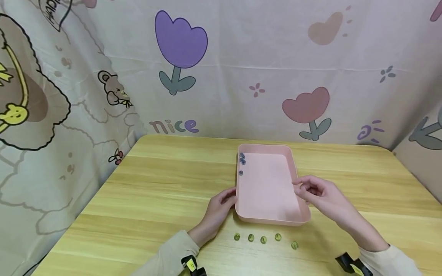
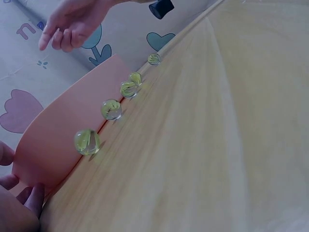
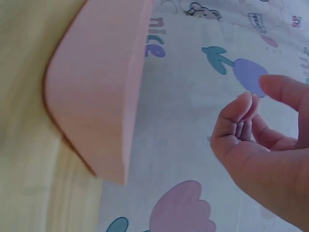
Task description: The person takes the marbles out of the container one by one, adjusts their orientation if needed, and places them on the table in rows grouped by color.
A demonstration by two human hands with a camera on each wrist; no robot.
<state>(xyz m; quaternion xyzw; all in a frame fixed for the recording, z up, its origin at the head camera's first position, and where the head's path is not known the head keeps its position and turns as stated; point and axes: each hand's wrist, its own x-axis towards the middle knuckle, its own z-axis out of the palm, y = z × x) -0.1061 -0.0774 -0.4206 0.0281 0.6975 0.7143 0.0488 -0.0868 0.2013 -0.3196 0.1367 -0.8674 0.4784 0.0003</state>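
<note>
A shallow pink tray lies on the table. My left hand rests at its lower left side, fingertips against the outer wall; in the left wrist view, those fingers press at the tray's corner. My right hand is over the tray's right rim, fingers loosely bent, thumb and index finger apart. In the right wrist view, nothing shows between the fingers of the right hand. Several small dark blue marbles sit inside the tray along its left wall. Clear glass marbles with yellow-green swirls stand in front of the tray.
The yellow-green marbles form a loose row between the tray and the table's near side, the rightmost set slightly apart. Wood-grain tabletop extends on both sides of the tray. A printed cloth hangs behind the table's far edge.
</note>
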